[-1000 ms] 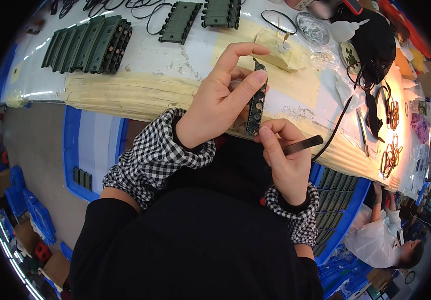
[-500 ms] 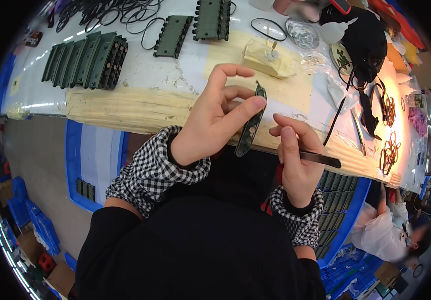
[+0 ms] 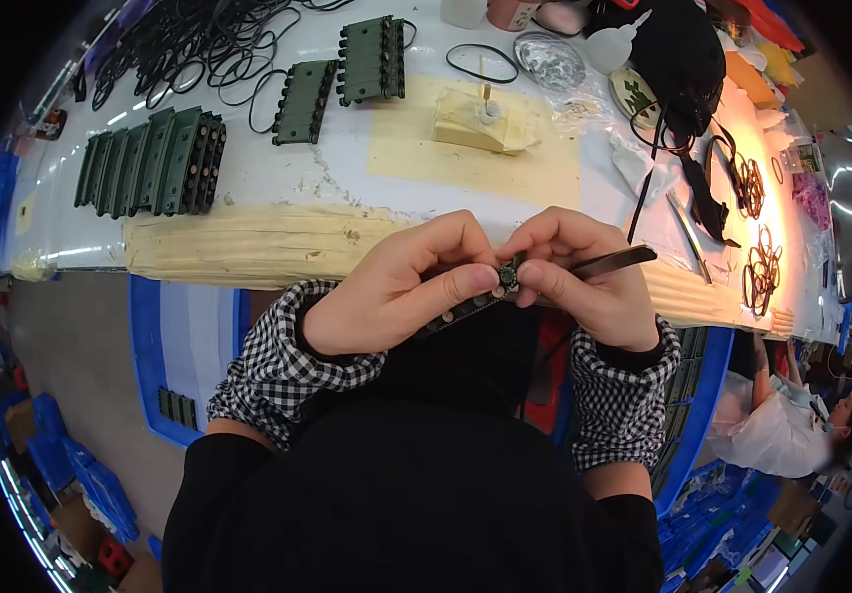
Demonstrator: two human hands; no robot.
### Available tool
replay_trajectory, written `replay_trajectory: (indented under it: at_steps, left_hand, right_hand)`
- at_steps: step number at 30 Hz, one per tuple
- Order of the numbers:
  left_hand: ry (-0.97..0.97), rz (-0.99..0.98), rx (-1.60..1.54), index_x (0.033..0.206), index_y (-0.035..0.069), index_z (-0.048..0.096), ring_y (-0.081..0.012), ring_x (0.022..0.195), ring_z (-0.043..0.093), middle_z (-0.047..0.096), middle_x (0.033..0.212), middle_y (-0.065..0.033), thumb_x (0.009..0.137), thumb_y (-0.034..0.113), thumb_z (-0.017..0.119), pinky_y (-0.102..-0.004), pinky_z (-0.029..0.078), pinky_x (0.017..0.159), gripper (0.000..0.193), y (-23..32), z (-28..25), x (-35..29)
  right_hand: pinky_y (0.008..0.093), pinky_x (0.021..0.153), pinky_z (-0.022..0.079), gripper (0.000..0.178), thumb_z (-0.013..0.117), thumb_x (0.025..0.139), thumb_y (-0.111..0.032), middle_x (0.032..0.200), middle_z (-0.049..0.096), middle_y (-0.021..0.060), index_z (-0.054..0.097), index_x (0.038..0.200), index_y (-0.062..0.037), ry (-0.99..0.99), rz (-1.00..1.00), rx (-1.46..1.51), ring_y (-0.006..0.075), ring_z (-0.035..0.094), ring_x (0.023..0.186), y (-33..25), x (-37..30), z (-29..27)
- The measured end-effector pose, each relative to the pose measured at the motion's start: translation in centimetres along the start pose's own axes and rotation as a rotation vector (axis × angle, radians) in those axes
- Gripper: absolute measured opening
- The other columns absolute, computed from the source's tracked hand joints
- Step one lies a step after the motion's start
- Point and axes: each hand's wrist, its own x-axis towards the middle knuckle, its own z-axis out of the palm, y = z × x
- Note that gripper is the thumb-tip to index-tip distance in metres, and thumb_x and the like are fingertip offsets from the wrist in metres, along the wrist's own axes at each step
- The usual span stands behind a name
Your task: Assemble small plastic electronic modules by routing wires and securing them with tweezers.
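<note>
L hand [image 3: 396,287], R hand [image 3: 584,277] — both pinching 1 dk grn strip [image 3: 465,311], R w/ dk tool [image 3: 615,261]

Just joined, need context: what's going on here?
At the edge of a white table, a person's left hand holds a narrow dark green part with copper-coloured discs. The right hand meets it at one end and also grips a dark flat tool. A row of green ribbed parts lies to the left; a yellow block sits beyond the hands.
</note>
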Motion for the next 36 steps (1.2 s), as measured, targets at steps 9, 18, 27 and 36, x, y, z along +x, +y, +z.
replay_trajectory:
  at_steps: [9,18,27,36]
  left_hand:
    - [0.070,0.029,0.117,0.092,0.002,0.056,-0.0024,0.067,0.044,0.052,0.072,0.0031,0.095,0.016,0.057,-0.0190,0.036,0.060,0.014,0.2,0.2,0.0]
    - [0.470,0.526,0.928,0.086,0.004,0.066,-0.0252,0.070,0.062,0.061,0.075,-0.0077,0.066,0.010,0.073,-0.0362,0.051,0.063,0.022,1.1,1.1,0.3]
    - [0.618,0.658,1.181,0.080,0.012,0.065,-0.0182,0.068,0.055,0.056,0.071,0.0013,0.058,0.018,0.071,-0.0350,0.035,0.076,0.023,0.8,1.2,0.2]
    - [0.603,0.653,1.190,0.078,0.010,0.066,-0.0189,0.066,0.053,0.056,0.070,-0.0001,0.056,0.015,0.068,-0.0325,0.032,0.072,0.023,0.8,1.1,0.0]
  right_hand:
    - [0.0190,0.063,0.049,0.010,0.059,0.090,-0.002,0.077,0.062,0.0031,0.056,0.097,0.0042,0.057,-0.023,-0.120,0.0074,0.060,0.068,0.3,-0.3,0.5]
    - [0.0196,0.065,0.051,0.010,0.057,0.091,-0.002,0.079,0.062,0.0040,0.055,0.099,0.0038,0.196,-0.125,-0.112,0.0076,0.062,0.072,1.9,-0.1,2.1]
    - [0.0210,0.069,0.052,0.014,0.057,0.092,-0.004,0.081,0.062,0.0042,0.054,0.103,0.0035,0.204,-0.130,0.075,0.0086,0.062,0.075,2.2,0.1,3.3]
    - [0.0211,0.069,0.052,0.013,0.057,0.092,-0.003,0.081,0.062,0.0043,0.053,0.103,0.0037,0.213,-0.144,0.080,0.0093,0.062,0.075,2.7,0.1,3.4]
